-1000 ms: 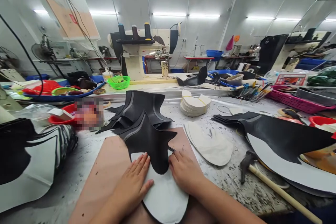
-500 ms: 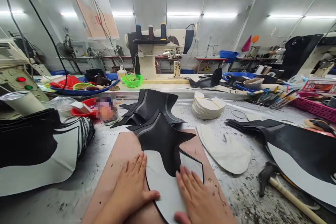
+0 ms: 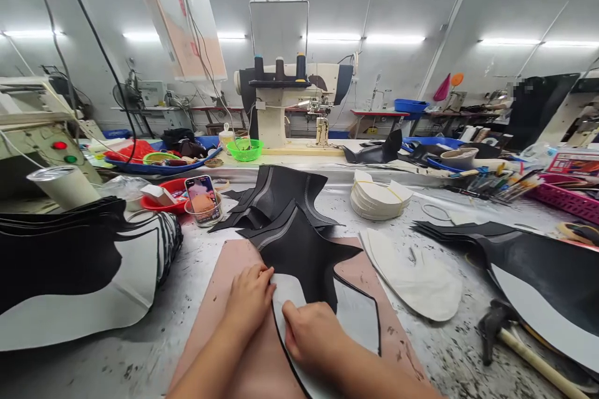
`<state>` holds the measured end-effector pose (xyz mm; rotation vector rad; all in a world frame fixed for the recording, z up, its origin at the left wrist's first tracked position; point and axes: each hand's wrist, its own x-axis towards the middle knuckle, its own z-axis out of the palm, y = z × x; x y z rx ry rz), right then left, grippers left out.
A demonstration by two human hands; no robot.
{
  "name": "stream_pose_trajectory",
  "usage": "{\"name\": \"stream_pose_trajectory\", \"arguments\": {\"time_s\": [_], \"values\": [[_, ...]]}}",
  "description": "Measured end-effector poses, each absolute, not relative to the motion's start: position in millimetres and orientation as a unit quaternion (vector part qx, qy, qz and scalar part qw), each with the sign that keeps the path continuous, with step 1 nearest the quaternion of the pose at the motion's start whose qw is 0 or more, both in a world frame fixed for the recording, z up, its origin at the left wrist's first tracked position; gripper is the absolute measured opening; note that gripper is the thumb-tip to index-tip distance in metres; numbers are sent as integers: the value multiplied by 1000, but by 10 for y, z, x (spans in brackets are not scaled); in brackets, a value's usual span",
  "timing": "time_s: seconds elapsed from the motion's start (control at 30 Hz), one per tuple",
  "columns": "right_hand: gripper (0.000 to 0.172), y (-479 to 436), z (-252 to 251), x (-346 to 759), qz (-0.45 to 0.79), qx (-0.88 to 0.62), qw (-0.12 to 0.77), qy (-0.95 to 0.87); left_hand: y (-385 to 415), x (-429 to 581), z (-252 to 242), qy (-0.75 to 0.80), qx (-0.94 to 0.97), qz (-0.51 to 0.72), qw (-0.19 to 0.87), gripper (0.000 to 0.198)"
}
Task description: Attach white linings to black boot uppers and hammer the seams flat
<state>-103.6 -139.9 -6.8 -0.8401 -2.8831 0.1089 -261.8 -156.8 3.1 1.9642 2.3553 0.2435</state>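
A black leather piece [image 3: 299,249] with a white backing [image 3: 358,312] lies on a pinkish board [image 3: 234,255] in front of me. At its left edge my left hand [image 3: 250,296] is closed, with bent fingers and thumb together on the rim. My right hand [image 3: 311,333] is curled like a fist and rests on the white backing, right of the left hand. Whether its hidden fingers hold anything does not show. More black leather pieces [image 3: 290,190] lie just beyond, touching the far end of this one.
On the left is a stack of black-and-white pieces [image 3: 88,262]. White shaped pieces [image 3: 380,196], a thin white sheet [image 3: 421,280], a hammer [image 3: 496,324] and more leather [image 3: 538,262] lie right. A sewing machine [image 3: 271,112] and a phone [image 3: 201,199] stand beyond.
Both hands have gone from lying flat with fingers spread to closed. My right hand has shifted left across the white backing, closer to my left hand. The view has tilted slightly.
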Motion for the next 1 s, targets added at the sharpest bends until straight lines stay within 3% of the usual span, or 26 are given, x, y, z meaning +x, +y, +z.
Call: {"name": "stream_pose_trajectory", "arguments": {"time_s": [0.33,0.5,0.67,0.83,1.0], "values": [[13,-1426,-214,-1037,34,-279,119,-952,-1565,-2460,97,713,696,85,-11,23],[13,-1438,-320,-1019,15,-248,201,-947,-1730,-2382,48,680,720,135,16,20],[25,-1492,-414,-953,-25,-215,218,-951,-1950,-2356,132,683,703,196,27,27],[38,-1513,-444,-940,-19,-206,218,-954,-2076,-2231,195,641,742,183,68,34],[23,-1495,-387,-925,-21,-197,253,-947,-1982,-2251,139,707,658,199,166,33]]}}
